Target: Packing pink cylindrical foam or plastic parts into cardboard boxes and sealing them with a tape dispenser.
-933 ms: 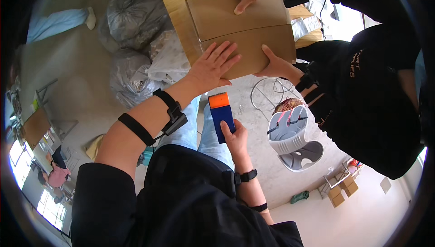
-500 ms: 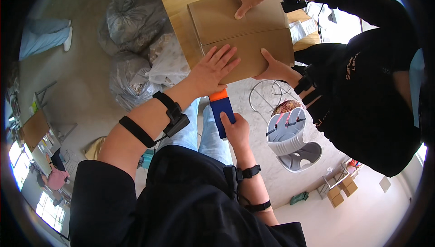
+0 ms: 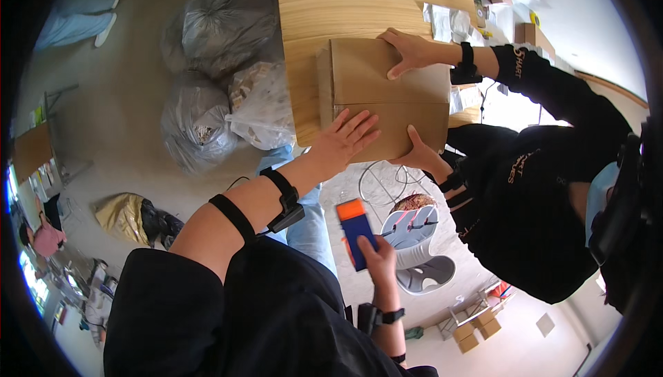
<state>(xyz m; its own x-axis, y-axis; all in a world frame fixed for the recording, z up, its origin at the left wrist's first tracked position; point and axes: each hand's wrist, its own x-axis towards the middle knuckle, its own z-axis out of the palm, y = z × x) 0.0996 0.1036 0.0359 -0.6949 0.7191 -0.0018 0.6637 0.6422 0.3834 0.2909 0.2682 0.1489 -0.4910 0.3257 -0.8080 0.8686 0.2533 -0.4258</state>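
Note:
A closed brown cardboard box point(image 3: 394, 104) sits at the edge of the wooden table, its top seam showing. My left hand point(image 3: 343, 140) lies flat on the box's near corner, fingers spread. Below the box, apart from it, my right hand point(image 3: 378, 259) grips a flat, dark-blue block with an orange end point(image 3: 356, 235); its exact kind I cannot tell. Across from me a co-worker in black holds the same box, one hand point(image 3: 411, 52) on its far side and the other hand point(image 3: 423, 152) at its near right corner.
Grey plastic bags point(image 3: 221, 28), stuffed full, stand on the floor left of the wooden table point(image 3: 311, 4). Clear packaging point(image 3: 449, 23) lies on the tabletop. A grey-and-white plastic seat point(image 3: 411, 239) is below the box, beside the co-worker. Small cartons point(image 3: 476, 328) are by the wall.
The view has shifted, showing more of the table. My right hand has drawn the blue-and-orange block away from the box toward me. My left hand stays flat on the box.

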